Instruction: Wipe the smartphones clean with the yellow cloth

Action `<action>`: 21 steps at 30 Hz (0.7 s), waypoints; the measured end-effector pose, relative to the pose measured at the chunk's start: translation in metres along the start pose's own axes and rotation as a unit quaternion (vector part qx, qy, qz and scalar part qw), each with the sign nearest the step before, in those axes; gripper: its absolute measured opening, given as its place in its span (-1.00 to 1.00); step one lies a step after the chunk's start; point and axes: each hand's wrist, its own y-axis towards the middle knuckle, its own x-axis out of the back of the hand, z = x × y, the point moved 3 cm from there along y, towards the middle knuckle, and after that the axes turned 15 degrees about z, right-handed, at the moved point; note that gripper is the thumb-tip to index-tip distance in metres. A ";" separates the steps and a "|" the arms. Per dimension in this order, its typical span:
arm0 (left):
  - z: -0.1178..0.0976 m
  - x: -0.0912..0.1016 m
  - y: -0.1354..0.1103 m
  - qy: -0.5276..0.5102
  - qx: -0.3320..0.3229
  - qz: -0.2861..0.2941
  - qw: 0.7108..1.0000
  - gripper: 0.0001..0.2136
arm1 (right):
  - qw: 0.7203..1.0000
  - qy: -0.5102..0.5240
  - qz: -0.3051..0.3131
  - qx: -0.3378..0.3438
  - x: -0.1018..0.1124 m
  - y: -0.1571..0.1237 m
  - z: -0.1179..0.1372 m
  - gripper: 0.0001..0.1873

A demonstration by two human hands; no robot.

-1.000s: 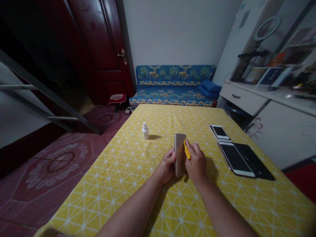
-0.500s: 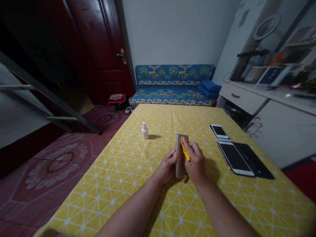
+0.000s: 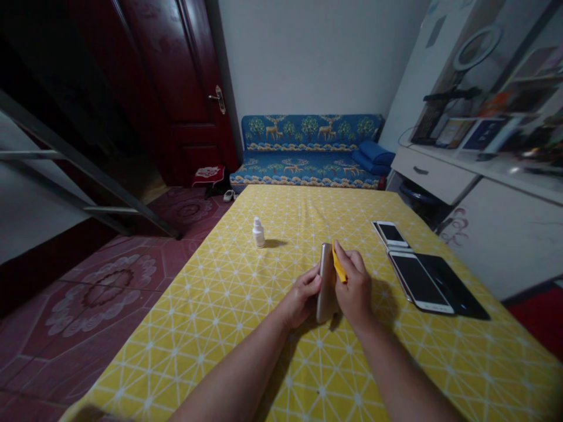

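Downward, the head view shows the left hand [image 3: 302, 297] holding a gold phone [image 3: 327, 284] upright above the yellow tabletop [image 3: 211, 334], its fingers [image 3: 309, 283] curled against the phone's side. The right hand [image 3: 355, 288] has its fingers [image 3: 353, 264] pinching a yellow cloth [image 3: 339, 265] against the phone's edge. A white bottle [image 3: 258, 232] stands further off, while a small phone [image 3: 390, 234] and a larger phone [image 3: 419, 283] lie to the right, beside a black case [image 3: 457, 296].
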 end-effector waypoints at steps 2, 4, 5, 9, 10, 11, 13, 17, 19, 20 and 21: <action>0.001 0.000 0.000 0.004 0.002 0.005 1.000 -0.48 | 0.999 0.014 0.006 0.028 0.001 0.000 0.005 -0.31; 0.001 0.001 0.000 0.006 0.001 0.005 1.000 -0.48 | 0.998 0.028 0.013 0.046 0.001 0.000 0.007 -0.32; 0.000 0.001 0.000 0.006 0.000 0.003 1.000 -0.48 | 0.998 0.034 0.018 0.051 0.001 0.000 0.007 -0.33; -0.001 0.002 -0.001 0.004 -0.004 -0.003 1.000 -0.47 | 0.995 0.063 0.036 0.072 -0.002 -0.002 0.009 -0.36; -0.002 0.002 -0.001 0.006 -0.006 -0.005 1.000 -0.47 | 0.993 0.072 0.043 0.079 -0.003 -0.002 0.010 -0.37; -0.002 0.002 -0.001 0.007 -0.007 -0.008 1.000 -0.48 | 0.992 0.080 0.050 0.087 -0.003 -0.003 0.012 -0.39; -0.003 0.003 -0.002 0.008 -0.007 -0.014 1.000 -0.50 | 0.989 0.095 0.062 0.099 -0.004 -0.002 0.015 -0.43; -0.001 0.007 -0.002 -0.002 -0.014 -0.024 1.000 -0.57 | 0.983 0.127 0.071 0.110 -0.006 -0.003 0.022 -0.48; 0.000 0.010 -0.002 -0.012 -0.021 -0.037 0.999 -0.60 | 0.981 0.140 0.074 0.114 -0.007 -0.004 0.025 -0.49; 0.000 0.012 -0.002 -0.018 -0.023 -0.047 0.998 -0.60 | 0.980 0.144 0.077 0.117 -0.007 -0.004 0.026 -0.49; 0.001 0.013 -0.002 -0.024 -0.025 -0.059 0.998 -0.60 | 0.979 0.146 0.082 0.118 -0.008 -0.005 0.027 -0.48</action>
